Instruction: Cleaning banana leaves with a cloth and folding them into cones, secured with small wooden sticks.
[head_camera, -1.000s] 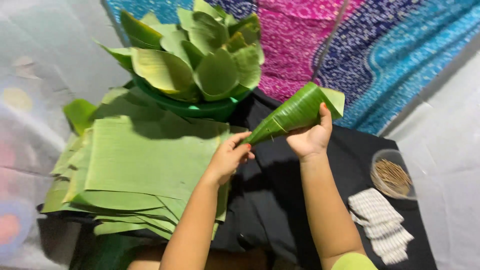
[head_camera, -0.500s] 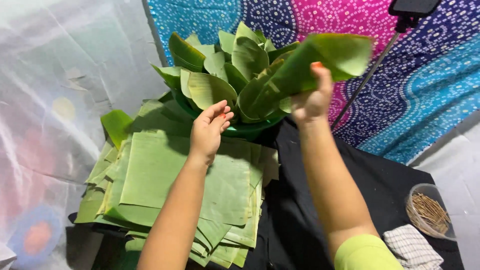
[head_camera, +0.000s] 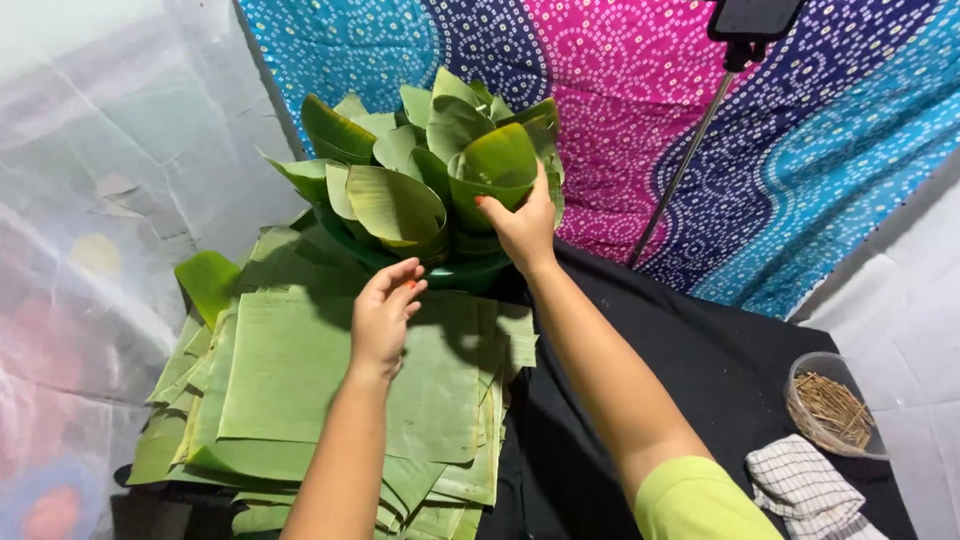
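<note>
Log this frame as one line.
right hand: gripping leaf cone in green bowl | left hand: open over leaf stack | nearby: stick bowl

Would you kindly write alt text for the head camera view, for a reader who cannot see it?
The right hand sets a rolled leaf cone among others in a green bowl, while the left hand hovers open over a stack of flat banana leaves. A clear tub of sticks and a checked cloth lie on black fabric.

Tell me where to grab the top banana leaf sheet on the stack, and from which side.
Take the top leaf sheet by its near right corner, coming from the right over the black cloth. That edge overhangs the stack, so fingers can probably slip under it. The left hand already hovers over its far edge.
</note>
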